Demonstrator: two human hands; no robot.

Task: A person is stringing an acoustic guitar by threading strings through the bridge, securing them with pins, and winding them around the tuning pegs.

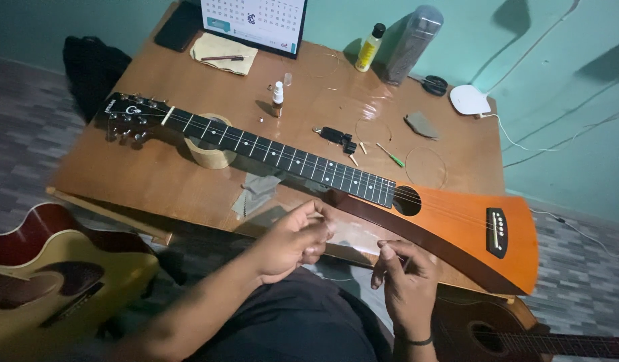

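1. Work in hand: restringing the small orange travel guitar (457, 221) lying face up on the wooden table (155, 174). Judging from the loose wire coils (427, 167) on the far right of the table, at least part of the old set looks to be off.
2. Some strings seem to run over the fretboard and soundhole, but I can't tell how many are fitted; the frame is too dim to count.
3. Left hand (293, 241): fingers pinched narrow at the near table edge, apparently on a thin string; the string itself barely shows.
4. Right hand (407, 275): thumb and forefinger closed tight, likely on the other end of the same string. I can't confirm contact.
5. My read: early to middle stage. The string in the hands is not yet threaded at the bridge (497, 232) or wound on the tuners at the headstock (128, 114).
6. Guitar position: across the middle of the table, with its body overhanging the near right corner, just beyond both hands.
7. Long axis: diagonal, with the headstock far left and the body end near right. The neck rests on a tape roll (212, 151).
8. Nearby: small dropper bottle (277, 97), yellow bottle (370, 47), string winder (340, 137), green-handled tool (392, 156), desk calendar (252, 23) at the far edge.
9. Two more guitars sit on the floor: a yellow one (61, 281) near left and a brown one (524, 335) near right.
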